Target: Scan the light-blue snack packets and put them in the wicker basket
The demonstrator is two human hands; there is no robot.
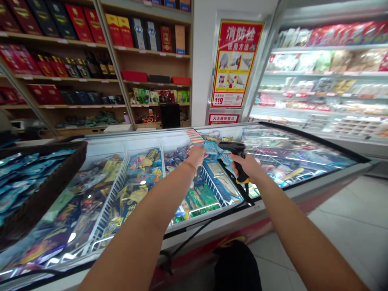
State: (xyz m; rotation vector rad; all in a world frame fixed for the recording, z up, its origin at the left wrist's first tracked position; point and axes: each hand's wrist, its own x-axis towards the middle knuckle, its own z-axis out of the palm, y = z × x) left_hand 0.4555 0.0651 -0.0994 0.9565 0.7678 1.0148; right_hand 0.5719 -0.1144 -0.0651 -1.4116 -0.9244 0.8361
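My left hand (197, 153), a bracelet at its wrist, reaches over the chest freezer and is closed on the near edge of a light blue packet (212, 149). My right hand (247, 166) is wrapped round the grip of a black and yellow barcode scanner (233, 146), whose head points left over the packet. The packet's right end lies close to the right fingers; whether they touch it I cannot tell. Behind the left hand lies an orange-and-white striped strip (194, 136). A black cable (194, 234) runs along the freezer's front edge.
Under the freezer's glass, white wire dividers (110, 198) separate packaged food. A dark woven basket (39, 194) of blue packets sits at left on the freezer. Shelves (151, 83) of boxes stand behind, a lit cooler (327, 72) at right. Tiled floor (342, 214) shows lower right.
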